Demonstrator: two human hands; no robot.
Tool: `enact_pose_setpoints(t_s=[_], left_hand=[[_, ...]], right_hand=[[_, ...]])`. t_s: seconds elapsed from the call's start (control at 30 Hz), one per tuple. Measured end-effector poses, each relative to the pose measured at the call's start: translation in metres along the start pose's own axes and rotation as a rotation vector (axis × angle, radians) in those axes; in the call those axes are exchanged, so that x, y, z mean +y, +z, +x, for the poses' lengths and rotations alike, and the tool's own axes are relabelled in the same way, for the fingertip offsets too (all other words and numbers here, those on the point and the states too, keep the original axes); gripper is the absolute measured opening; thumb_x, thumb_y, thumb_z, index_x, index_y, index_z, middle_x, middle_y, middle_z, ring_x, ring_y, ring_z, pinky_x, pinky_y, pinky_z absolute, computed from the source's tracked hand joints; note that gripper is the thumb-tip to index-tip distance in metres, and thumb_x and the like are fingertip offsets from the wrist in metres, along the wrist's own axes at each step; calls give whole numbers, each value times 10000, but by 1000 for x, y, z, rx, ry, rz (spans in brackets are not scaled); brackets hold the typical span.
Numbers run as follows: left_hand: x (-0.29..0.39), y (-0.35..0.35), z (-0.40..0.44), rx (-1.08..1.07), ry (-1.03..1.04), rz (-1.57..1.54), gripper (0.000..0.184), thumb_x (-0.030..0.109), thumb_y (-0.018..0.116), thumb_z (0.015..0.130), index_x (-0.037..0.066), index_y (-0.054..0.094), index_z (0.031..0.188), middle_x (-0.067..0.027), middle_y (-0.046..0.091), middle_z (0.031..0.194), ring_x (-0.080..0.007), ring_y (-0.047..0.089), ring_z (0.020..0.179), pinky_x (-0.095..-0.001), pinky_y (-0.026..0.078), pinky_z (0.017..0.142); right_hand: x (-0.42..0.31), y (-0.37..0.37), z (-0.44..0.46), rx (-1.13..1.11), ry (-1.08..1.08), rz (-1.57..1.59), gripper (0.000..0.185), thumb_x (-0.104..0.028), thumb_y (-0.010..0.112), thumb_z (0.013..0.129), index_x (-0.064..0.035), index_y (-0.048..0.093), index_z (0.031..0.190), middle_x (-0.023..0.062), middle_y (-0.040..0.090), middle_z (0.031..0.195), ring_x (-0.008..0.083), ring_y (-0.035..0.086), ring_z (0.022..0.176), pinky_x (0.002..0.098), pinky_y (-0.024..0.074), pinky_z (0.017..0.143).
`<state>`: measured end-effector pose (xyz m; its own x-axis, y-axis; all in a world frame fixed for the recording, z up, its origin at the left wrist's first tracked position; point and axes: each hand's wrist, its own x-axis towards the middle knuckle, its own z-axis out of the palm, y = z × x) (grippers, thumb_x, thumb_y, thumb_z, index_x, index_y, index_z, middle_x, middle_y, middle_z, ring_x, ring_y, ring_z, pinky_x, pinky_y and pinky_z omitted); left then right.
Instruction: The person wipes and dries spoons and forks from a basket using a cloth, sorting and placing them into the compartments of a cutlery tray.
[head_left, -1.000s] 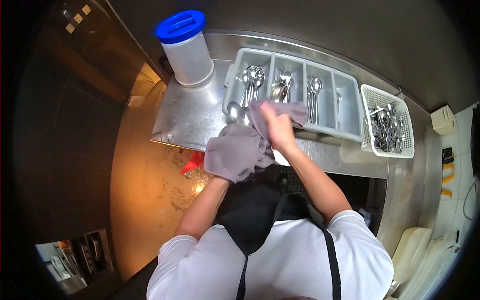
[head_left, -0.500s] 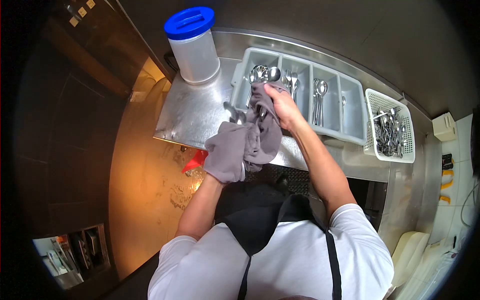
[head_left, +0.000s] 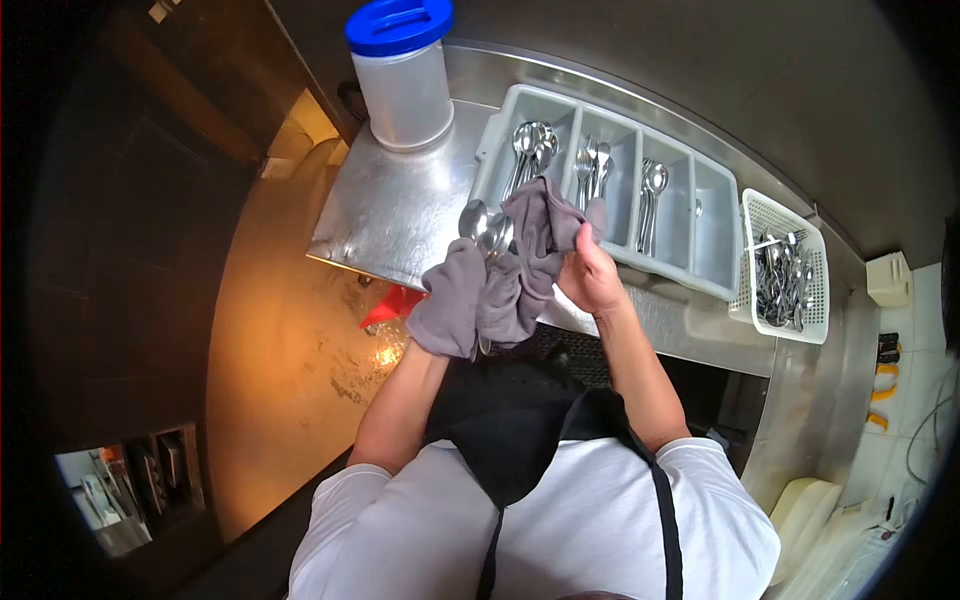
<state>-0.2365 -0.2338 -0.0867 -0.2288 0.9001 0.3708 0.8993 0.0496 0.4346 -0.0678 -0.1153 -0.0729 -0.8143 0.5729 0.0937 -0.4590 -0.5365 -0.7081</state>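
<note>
A grey cloth (head_left: 530,300) covers my left hand (head_left: 447,305), hiding its fingers. Several spoons (head_left: 487,230) are gripped in this wrapped hand, their bowls sticking out above the cloth. My right hand (head_left: 596,278) holds the other end of the cloth between thumb and fingers, in front of a grey cutlery tray (head_left: 622,222). In the tray's left compartment lie spoons (head_left: 533,145); forks (head_left: 592,165) are in the one beside it. The third compartment has more spoons (head_left: 652,190), and a single piece (head_left: 698,208) shows in the fourth.
A white perforated basket (head_left: 822,300) of mixed cutlery stands right of the tray. At the left is a clear container (head_left: 405,100) with a blue lid on the steel counter (head_left: 390,215). Something red (head_left: 393,306) shows below the counter's edge.
My right hand has come back from the tray, down and to the right. The spoon that stuck out of its cloth no longer shows there. My left hand still grips its spoons.
</note>
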Motion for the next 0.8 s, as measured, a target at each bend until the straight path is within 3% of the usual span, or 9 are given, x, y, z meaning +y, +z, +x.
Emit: enact_pose_setpoints(t_s=[0.13, 0.17, 0.23, 0.3, 0.47, 0.57, 0.6, 0.67, 0.8], left_hand=[[20, 15, -17, -261, -142, 20, 231, 193, 579, 843, -35, 554, 868, -135, 595, 792, -324, 608, 709, -413, 499, 577], [35, -28, -14, -183, 408, 26, 221, 177, 592, 797, 3, 575, 931, -138, 604, 840, -319, 611, 833, -431, 502, 662], [50, -48, -35, -234, 456, -84, 216, 171, 590, 790, 6, 578, 929, -138, 602, 843, -316, 610, 835, -429, 500, 663], [49, -49, -46, -276, 364, -132, 212, 164, 588, 784, 9, 581, 927, -137, 601, 846, -313, 609, 836, -426, 499, 663], [41, -58, -37, -255, 294, -136, 203, 149, 583, 767, 17, 588, 922, -135, 597, 855, -306, 606, 839, -419, 496, 664], [55, -51, -19, -232, 330, -146, 200, 139, 580, 757, 22, 592, 919, -133, 595, 860, -301, 604, 840, -415, 495, 665], [62, -45, -12, -235, 355, -154, 200, 136, 579, 754, 23, 594, 918, -133, 595, 862, -300, 604, 841, -413, 494, 665], [76, -36, -1, -252, 394, -163, 199, 130, 577, 748, 26, 597, 916, -132, 593, 865, -297, 603, 842, -411, 493, 665], [76, -39, -2, -280, 415, -99, 199, 117, 573, 734, 33, 602, 912, -130, 590, 872, -291, 600, 844, -405, 490, 666]], right_hand=[[-20, -16, -26, 7, -122, 185, 577, -400, 406, 970, -35, 362, 1415, 109, 407, 1441, 298, 379, 1332, 480, 256, 1114], [-27, -24, -35, 54, -136, 118, 550, -340, 446, 958, -30, 375, 1407, 114, 426, 1427, 298, 389, 1325, 475, 260, 1113], [-40, -26, -54, 218, -199, -138, 634, -75, 581, 764, 5, 411, 1370, 126, 501, 1350, 290, 454, 1271, 433, 304, 1098], [-36, -42, -77, 425, -188, -290, 638, 28, 555, 729, -2, 430, 1354, 119, 529, 1308, 269, 470, 1252, 414, 349, 1070], [-6, -77, -91, 568, -176, -475, 673, -140, 720, 786, -29, 406, 1370, 106, 514, 1315, 253, 491, 1221, 397, 395, 1041], [4, -46, -75, 363, -61, -291, 917, -316, 852, 675, -36, 358, 1395, 86, 470, 1345, 243, 482, 1214, 384, 393, 1044], [19, -71, -69, 296, -3, -605, 975, -281, 888, 624, -37, 348, 1400, 72, 481, 1319, 219, 477, 1201, 368, 387, 1039], [14, -13, -39, 119, -156, -415, 981, -208, 903, 583, -27, 366, 1384, 53, 489, 1300, 191, 480, 1180, 341, 381, 1018], [-6, -7, -25, 114, -158, -863, 731, -159, 833, 701, 4, 462, 1309, 98, 598, 1162, 184, 493, 1168, 335, 383, 1009]])
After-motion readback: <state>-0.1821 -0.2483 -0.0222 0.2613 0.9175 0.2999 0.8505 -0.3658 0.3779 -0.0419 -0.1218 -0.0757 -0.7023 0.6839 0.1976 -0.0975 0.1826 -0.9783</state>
